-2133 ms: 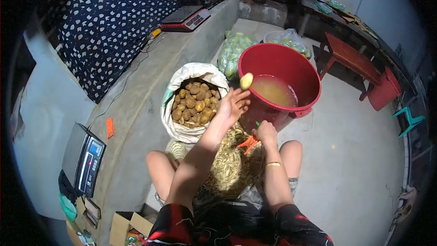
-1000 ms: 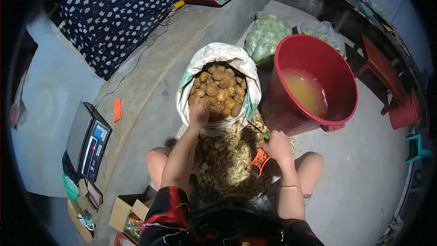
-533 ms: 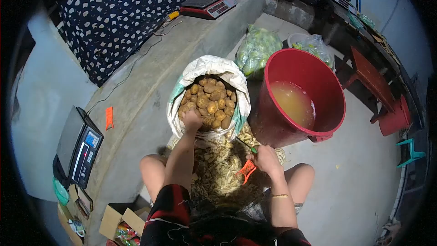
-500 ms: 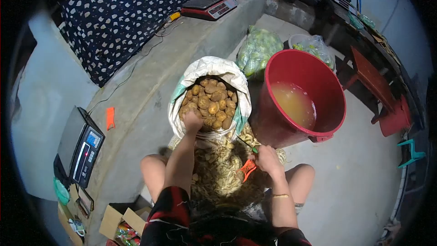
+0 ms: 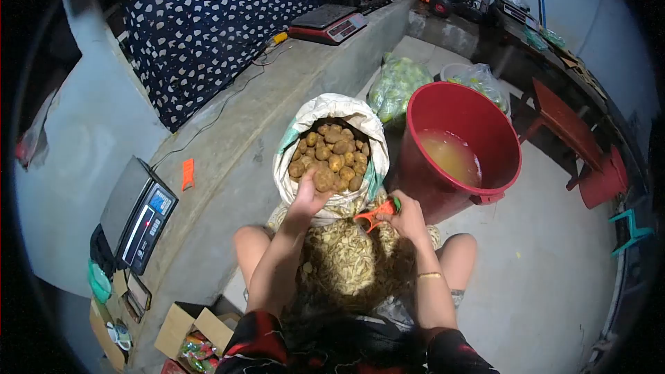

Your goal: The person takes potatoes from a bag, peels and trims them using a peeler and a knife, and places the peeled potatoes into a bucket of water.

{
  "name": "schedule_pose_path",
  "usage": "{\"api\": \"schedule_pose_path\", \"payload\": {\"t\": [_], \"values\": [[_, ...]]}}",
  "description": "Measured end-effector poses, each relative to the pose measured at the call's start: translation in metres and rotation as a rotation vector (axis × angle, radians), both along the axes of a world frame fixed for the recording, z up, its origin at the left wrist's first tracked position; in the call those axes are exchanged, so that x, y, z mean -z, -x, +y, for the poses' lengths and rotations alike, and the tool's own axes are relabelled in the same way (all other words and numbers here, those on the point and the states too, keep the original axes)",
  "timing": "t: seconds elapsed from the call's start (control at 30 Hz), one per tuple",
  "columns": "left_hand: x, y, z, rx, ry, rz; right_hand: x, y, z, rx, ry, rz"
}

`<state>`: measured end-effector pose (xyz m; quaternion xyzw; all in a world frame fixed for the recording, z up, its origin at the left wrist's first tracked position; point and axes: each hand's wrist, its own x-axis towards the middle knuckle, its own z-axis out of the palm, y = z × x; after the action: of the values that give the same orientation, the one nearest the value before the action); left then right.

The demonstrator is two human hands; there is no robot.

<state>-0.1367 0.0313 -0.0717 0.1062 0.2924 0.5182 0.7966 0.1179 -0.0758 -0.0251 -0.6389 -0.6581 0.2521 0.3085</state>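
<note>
My left hand (image 5: 309, 197) is closed around a potato (image 5: 323, 180), just above the near lip of a white sack (image 5: 325, 105) full of potatoes (image 5: 335, 147). An orange peeler (image 5: 373, 217) is in my right hand (image 5: 407, 217), pointing left toward the potato but apart from it. Something green (image 5: 396, 203) also shows at the fingers of that hand, its shape mostly hidden. Below both hands, a heap of pale peelings (image 5: 339, 256) lies between my legs.
A large red bucket (image 5: 512, 159) of cloudy water stands right of the sack, with bags of green vegetables (image 5: 400, 86) behind. Along the left ledge are a digital scale (image 5: 147, 221) and an orange peeler-shaped piece (image 5: 188, 174). An open carton (image 5: 176, 336) sits at lower left.
My left hand has come back from among the potatoes with one in its grip. My right hand has raised and turned the peeler to point left. The view has shifted slightly.
</note>
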Motion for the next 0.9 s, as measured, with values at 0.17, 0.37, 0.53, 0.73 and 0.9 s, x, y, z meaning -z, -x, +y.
{"api": "schedule_pose_path", "payload": {"t": [0.17,0.37,0.53,0.73,0.9], "values": [[0.04,-0.01,-0.024,0.098,0.018,-0.069,0.004,0.013,0.004,0.069,-0.115,0.308],[0.003,-0.039,-0.084,0.122,-0.036,0.312,-0.017,0.029,-0.006,-0.037,-0.193,0.207],[0.011,-0.039,-0.083,0.239,-0.09,0.159,0.001,0.022,0.004,-0.059,-0.196,0.5],[0.017,-0.033,-0.092,0.169,-0.131,-0.148,0.002,0.023,-0.002,-0.001,-0.134,0.407],[0.013,-0.038,-0.088,-0.024,0.125,-0.037,0.004,0.035,-0.004,-0.074,-0.175,0.45]]}}
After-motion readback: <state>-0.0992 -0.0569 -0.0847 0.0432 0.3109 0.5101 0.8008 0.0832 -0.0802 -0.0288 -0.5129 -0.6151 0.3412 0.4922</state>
